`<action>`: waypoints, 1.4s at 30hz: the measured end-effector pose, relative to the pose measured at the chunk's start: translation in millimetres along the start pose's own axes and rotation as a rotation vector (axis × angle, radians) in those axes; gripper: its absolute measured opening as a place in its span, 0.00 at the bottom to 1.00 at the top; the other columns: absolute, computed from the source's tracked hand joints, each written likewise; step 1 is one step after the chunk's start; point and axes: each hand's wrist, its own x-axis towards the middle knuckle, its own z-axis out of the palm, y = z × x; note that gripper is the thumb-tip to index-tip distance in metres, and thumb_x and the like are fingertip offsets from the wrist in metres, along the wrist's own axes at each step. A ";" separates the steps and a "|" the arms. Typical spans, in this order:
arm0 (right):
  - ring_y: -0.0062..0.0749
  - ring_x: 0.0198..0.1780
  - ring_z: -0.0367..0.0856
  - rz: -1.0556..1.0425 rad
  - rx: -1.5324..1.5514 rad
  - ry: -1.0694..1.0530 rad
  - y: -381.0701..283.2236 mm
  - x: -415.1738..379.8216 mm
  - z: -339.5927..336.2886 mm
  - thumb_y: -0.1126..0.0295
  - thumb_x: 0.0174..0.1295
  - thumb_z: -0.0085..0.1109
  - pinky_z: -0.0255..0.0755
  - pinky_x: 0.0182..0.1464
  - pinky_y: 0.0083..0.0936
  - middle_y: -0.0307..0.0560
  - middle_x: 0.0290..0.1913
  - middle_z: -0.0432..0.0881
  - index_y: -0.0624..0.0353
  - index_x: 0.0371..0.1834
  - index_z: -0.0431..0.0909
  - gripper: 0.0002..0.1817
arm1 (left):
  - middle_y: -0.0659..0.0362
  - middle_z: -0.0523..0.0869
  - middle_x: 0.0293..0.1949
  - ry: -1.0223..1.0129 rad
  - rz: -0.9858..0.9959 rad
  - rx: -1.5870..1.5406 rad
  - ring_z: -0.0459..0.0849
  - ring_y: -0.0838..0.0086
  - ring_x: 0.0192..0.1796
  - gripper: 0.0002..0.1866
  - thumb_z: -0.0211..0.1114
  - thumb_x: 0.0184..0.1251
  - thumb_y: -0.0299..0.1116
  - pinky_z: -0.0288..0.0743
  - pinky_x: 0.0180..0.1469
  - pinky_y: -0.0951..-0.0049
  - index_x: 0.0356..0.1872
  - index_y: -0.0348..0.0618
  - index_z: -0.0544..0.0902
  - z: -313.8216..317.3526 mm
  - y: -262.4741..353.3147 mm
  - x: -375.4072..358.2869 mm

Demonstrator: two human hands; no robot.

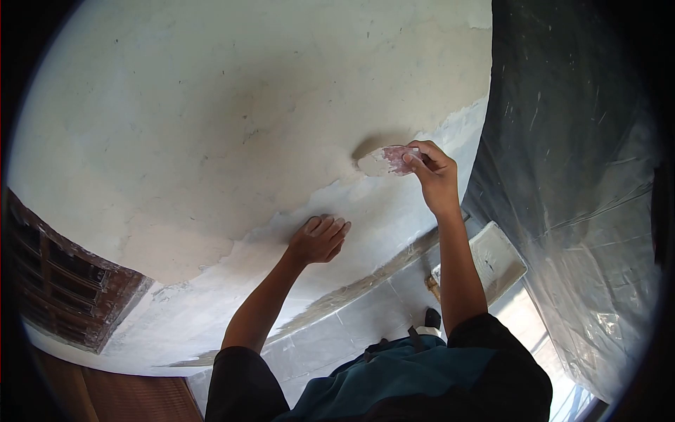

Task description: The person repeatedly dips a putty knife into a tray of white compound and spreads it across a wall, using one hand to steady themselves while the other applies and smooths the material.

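My right hand (pixel 432 169) pinches a flat, oval scraper (pixel 382 162) between thumb and fingers. The scraper is reddish and partly coated with pale paste, and it is held close to the wall (pixel 211 126). Lower and to the left, my left hand (pixel 320 239) rests with curled fingers at the wall, over a whiter coated band. Whether anything is inside its fingers is hidden. The wall's upper part is beige with small dark specks, and a ragged border separates it from the whiter area.
A brown wooden frame with dark openings (pixel 70 281) is set in the wall at the left. Plastic sheeting (pixel 576 176) hangs at the right. A white, paste-smeared tray (pixel 496 260) lies below, beside my right forearm, near the grey tiled floor (pixel 373 313).
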 end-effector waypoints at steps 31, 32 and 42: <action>0.15 0.32 0.73 0.069 -0.017 -0.119 28.9 4.6 10.9 0.80 0.61 0.63 0.69 0.36 0.14 0.36 0.35 0.80 0.68 0.46 0.82 0.10 | 0.59 0.81 0.46 -0.028 -0.010 -0.029 0.80 0.70 0.47 0.20 0.61 0.58 0.39 0.70 0.47 0.67 0.51 0.45 0.80 4.4 2.5 -2.4; 0.15 0.32 0.73 0.039 -0.072 -0.099 32.4 7.1 16.4 0.79 0.61 0.63 0.69 0.36 0.14 0.36 0.34 0.81 0.69 0.46 0.82 0.10 | 0.59 0.81 0.46 -0.022 -0.012 -0.026 0.80 0.70 0.47 0.20 0.61 0.58 0.39 0.70 0.47 0.67 0.52 0.45 0.80 4.0 2.8 -2.5; 0.14 0.32 0.75 0.151 0.061 0.006 40.3 10.6 1.4 0.79 0.62 0.61 0.71 0.36 0.15 0.38 0.32 0.81 0.68 0.45 0.82 0.09 | 0.59 0.81 0.46 -0.011 -0.011 -0.032 0.80 0.70 0.46 0.18 0.61 0.60 0.38 0.71 0.46 0.69 0.50 0.43 0.81 0.2 0.5 0.5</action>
